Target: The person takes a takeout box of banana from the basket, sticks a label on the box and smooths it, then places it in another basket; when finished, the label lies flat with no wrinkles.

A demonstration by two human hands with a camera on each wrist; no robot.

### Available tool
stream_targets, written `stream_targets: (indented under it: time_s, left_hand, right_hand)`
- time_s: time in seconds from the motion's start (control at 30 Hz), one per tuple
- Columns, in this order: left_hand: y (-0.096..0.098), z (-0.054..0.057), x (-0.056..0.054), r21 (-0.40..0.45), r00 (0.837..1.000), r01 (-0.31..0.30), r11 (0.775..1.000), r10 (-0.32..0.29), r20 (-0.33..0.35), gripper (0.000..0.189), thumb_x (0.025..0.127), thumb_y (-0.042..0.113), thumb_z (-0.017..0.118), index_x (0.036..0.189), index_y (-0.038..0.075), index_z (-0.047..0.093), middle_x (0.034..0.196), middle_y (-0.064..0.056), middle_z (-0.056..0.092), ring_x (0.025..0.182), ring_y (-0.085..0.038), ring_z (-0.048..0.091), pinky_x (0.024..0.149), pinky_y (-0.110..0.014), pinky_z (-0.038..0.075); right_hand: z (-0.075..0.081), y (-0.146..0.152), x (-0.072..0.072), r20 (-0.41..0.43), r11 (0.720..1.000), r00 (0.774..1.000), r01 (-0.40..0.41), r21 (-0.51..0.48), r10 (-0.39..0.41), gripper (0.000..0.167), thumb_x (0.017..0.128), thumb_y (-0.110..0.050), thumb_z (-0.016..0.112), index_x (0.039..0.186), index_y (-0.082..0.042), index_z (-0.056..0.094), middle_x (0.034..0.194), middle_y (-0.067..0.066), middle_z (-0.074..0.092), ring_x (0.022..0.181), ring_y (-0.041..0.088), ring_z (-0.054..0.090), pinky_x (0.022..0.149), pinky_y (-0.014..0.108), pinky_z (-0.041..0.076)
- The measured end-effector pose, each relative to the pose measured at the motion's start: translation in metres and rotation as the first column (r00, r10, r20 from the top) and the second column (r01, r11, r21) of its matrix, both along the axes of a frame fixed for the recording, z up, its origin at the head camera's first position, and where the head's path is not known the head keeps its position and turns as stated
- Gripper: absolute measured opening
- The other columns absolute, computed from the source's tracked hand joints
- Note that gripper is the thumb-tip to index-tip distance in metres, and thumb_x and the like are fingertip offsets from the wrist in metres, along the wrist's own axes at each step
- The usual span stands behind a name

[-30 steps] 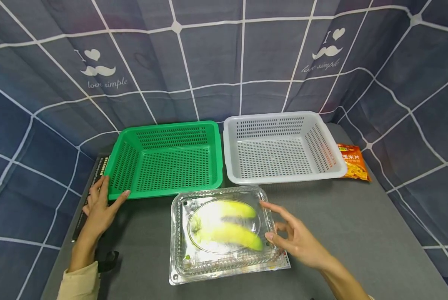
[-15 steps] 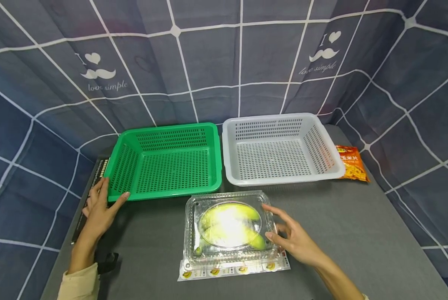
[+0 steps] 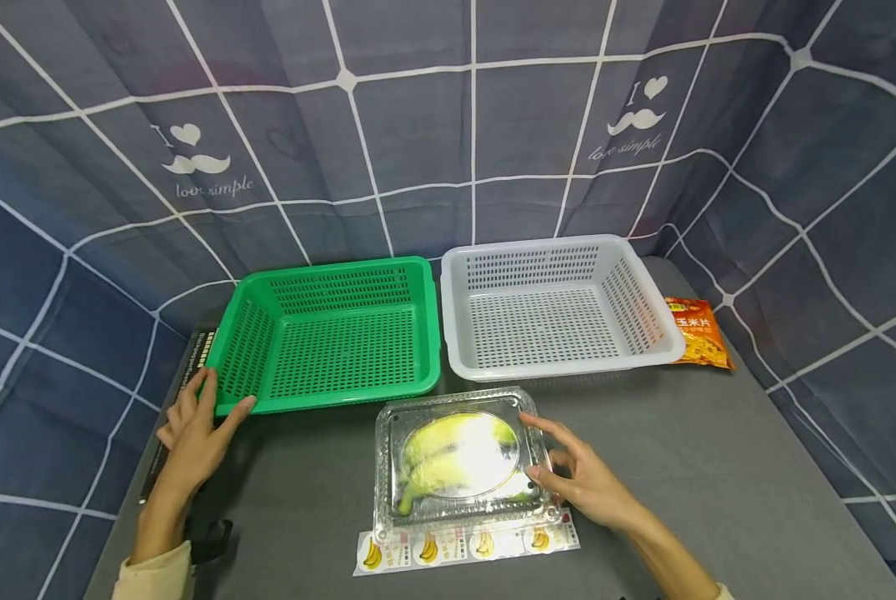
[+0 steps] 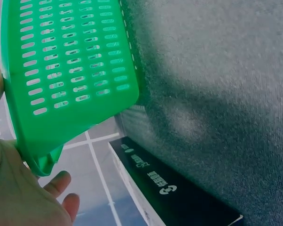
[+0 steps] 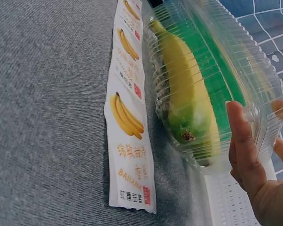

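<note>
Just now the clear box point(image 3: 453, 402) has changed how it sits: its near and left edges have drawn in twd far and right. Bananas point(image 3: 431, 473) are inside. Means the label strip point(image 3: 448, 547), w/ banana pics, is mostly bared along the near side; reads to me as the box being shifted off it, tho can't tell if it's resting on the tabletop point(image 3: 688, 475) or a touch above.

Right hand point(image 3: 586, 479) has the box by its right end, thumb and fingers parted only by the thin plastic. Left hand point(image 3: 196, 433) is loose, thumb and fingers spread about the near left corner of the green basket point(image 3: 342, 354) — touching, no firm grip I can see.

Vs. a sec ago: then just the strip's right-hand corner poked out; now the whole near edge shows, and a banana stem points near left. Left hand's same place, as are the white basket point(image 3: 538, 325), snack bag point(image 3: 701, 333) at far right, and dark carton point(image 4: 165, 188) by the green basket's left side.
</note>
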State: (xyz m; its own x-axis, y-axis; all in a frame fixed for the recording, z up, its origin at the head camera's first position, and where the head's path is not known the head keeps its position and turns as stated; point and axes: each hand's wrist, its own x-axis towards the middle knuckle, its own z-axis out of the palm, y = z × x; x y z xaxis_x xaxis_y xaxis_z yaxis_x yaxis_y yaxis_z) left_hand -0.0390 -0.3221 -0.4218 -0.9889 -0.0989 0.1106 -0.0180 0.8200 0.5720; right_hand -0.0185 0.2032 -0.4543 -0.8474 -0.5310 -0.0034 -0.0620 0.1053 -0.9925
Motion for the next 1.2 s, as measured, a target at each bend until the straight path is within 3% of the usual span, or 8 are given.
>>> stream_targets:
  time_s: [0.17,0.47,0.63,0.73,0.87,0.97,1.1,1.2]
  left_hand:
    - [-0.002,0.0,-0.002,-0.02,1.0,0.003,1.0,-0.003,-0.009,0.08,0.102,0.04,0.048,0.157,0.005,0.003,0.162,-0.022,-0.001,0.131,-0.062,0.009,0.086,-0.07,0.005]
    - [0.005,0.007,0.0,-0.031,0.995,0.014,0.999,-0.017,-0.095,0.077,0.1,0.037,0.054,0.152,-0.008,0.02,0.162,-0.022,-0.003,0.139,-0.057,0.002,0.09,-0.073,0.001]
    - [0.02,0.017,0.012,-0.007,0.984,0.074,0.997,-0.074,-0.161,0.069,0.096,0.027,0.062,0.148,-0.006,0.03,0.159,-0.025,0.004,0.136,-0.059,0.005,0.087,-0.071,0.002]
    - [0.034,0.022,0.022,-0.011,0.976,0.142,0.99,-0.141,-0.164,0.065,0.094,0.023,0.067,0.146,-0.001,0.037,0.157,-0.026,0.013,0.131,-0.059,0.014,0.085,-0.068,0.007]
    - [0.055,0.02,0.038,0.006,0.957,0.262,0.965,-0.259,-0.133,0.054,0.088,0.016,0.073,0.137,0.007,0.051,0.15,-0.023,0.03,0.127,-0.052,0.026,0.088,-0.067,0.014]
    - [0.071,0.017,0.05,0.014,0.936,0.338,0.941,-0.334,-0.112,0.046,0.085,0.015,0.076,0.128,0.019,0.06,0.139,-0.014,0.046,0.123,-0.035,0.037,0.088,-0.064,0.021]
    - [0.088,0.014,0.066,0.02,0.91,0.397,0.918,-0.39,-0.139,0.048,0.078,0.013,0.081,0.12,0.031,0.064,0.124,0.0,0.058,0.114,-0.01,0.046,0.088,-0.057,0.028]
    - [0.094,0.008,0.077,-0.007,0.88,0.448,0.894,-0.442,-0.177,0.053,0.073,0.013,0.085,0.118,0.032,0.065,0.117,0.006,0.061,0.109,-0.002,0.051,0.087,-0.043,0.033]
  right_hand:
    - [-0.003,0.0,-0.002,0.006,1.0,1.0,0.011,0.02,-0.012,0.068,0.095,-0.01,0.064,0.153,-0.014,0.03,0.123,0.024,0.043,0.058,0.018,0.06,0.05,0.039,0.054]
    - [-0.003,0.001,-0.005,0.028,1.0,0.999,0.027,0.008,-0.028,0.069,0.094,-0.01,0.064,0.154,-0.016,0.03,0.119,0.023,0.05,0.062,0.006,0.056,0.051,0.039,0.055]
    - [-0.002,0.004,-0.005,0.046,0.999,0.998,0.039,0.022,-0.04,0.07,0.094,-0.012,0.065,0.154,-0.018,0.03,0.098,0.02,0.051,0.063,0.005,0.055,0.053,0.04,0.056]
    - [-0.003,0.004,-0.005,0.057,0.999,0.997,0.048,0.021,-0.049,0.07,0.093,-0.012,0.066,0.153,-0.019,0.031,0.114,0.023,0.048,0.066,0.006,0.057,0.053,0.041,0.056]
    - [-0.006,0.005,-0.005,0.051,0.999,0.998,0.047,0.025,-0.049,0.071,0.093,-0.011,0.066,0.154,-0.016,0.03,0.091,0.019,0.058,0.063,0.009,0.058,0.051,0.041,0.056]
    - [-0.006,0.005,-0.006,0.045,0.999,0.998,0.041,0.032,-0.043,0.071,0.094,-0.011,0.066,0.154,-0.014,0.029,0.07,0.011,0.054,0.061,0.011,0.057,0.051,0.041,0.056]
    - [-0.005,0.005,-0.007,0.041,0.998,0.998,0.036,0.045,-0.038,0.071,0.094,-0.012,0.066,0.154,-0.016,0.029,0.075,0.013,0.054,0.062,0.009,0.057,0.051,0.04,0.055]
    - [-0.005,0.006,-0.007,0.033,0.998,0.999,0.03,0.05,-0.032,0.07,0.094,-0.012,0.066,0.154,-0.017,0.03,0.098,0.019,0.055,0.063,0.01,0.058,0.051,0.039,0.055]
